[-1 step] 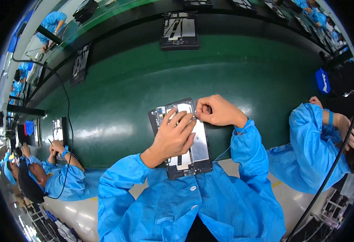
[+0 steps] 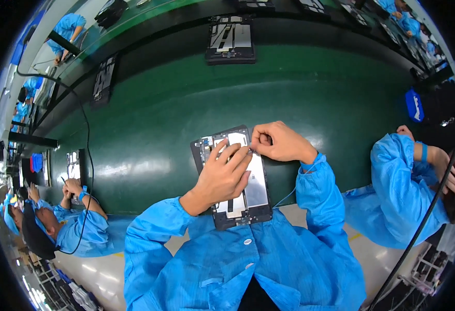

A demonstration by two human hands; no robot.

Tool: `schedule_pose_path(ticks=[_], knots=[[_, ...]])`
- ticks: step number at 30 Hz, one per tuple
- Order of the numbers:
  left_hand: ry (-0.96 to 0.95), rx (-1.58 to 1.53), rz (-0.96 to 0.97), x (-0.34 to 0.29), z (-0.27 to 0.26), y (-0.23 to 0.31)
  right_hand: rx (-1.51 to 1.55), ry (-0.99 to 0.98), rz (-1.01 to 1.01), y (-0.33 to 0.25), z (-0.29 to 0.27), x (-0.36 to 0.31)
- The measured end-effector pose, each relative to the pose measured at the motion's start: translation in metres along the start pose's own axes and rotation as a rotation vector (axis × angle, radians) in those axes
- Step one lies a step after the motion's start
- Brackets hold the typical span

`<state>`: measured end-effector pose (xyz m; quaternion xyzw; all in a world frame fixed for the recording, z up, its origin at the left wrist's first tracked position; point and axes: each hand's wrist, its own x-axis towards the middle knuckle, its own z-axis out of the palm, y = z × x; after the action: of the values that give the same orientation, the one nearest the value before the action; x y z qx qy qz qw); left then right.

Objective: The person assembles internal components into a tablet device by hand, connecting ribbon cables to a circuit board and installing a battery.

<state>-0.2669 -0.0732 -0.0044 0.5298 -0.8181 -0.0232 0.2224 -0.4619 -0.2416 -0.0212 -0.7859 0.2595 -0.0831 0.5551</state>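
An opened tablet (image 2: 257,189) lies in front of me at the near edge of the green bench, its silvery inner plates and dark circuit parts exposed. Across its middle and upper part rests my left hand (image 2: 218,180), fingers stretched and slightly apart over the inner parts. At the tablet's upper right edge, the thumb and forefinger of my right hand (image 2: 283,142) are pinched together. Whatever is between those fingertips is too small to make out. My left hand hides part of the tablet's inside.
Farther off on the dark raised strip behind the green bench (image 2: 160,124) lies another opened tablet (image 2: 231,39), with one more (image 2: 103,80) to its left. Co-workers in blue sit on both sides. A blue bin (image 2: 414,104) stands at right; black cables hang at both sides.
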Motion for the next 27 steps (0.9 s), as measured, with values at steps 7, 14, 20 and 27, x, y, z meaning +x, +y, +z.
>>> schedule_pose_path(ticks=[7, 14, 20, 27], knots=[[-0.030, -0.077, 0.023, -0.005, 0.005, -0.007, -0.052, 0.166, -0.055, -0.002, 0.013, 0.010], [0.007, -0.110, 0.036, -0.001, 0.007, -0.013, 0.069, 0.263, -0.098, 0.010, 0.027, 0.016], [0.017, -0.136, 0.015, 0.000, 0.006, -0.012, 0.056, 0.250, -0.076, 0.003, 0.023, 0.015], [0.047, -0.154, -0.009, 0.000, 0.007, -0.011, 0.019, 0.119, 0.051, -0.008, 0.004, 0.004]])
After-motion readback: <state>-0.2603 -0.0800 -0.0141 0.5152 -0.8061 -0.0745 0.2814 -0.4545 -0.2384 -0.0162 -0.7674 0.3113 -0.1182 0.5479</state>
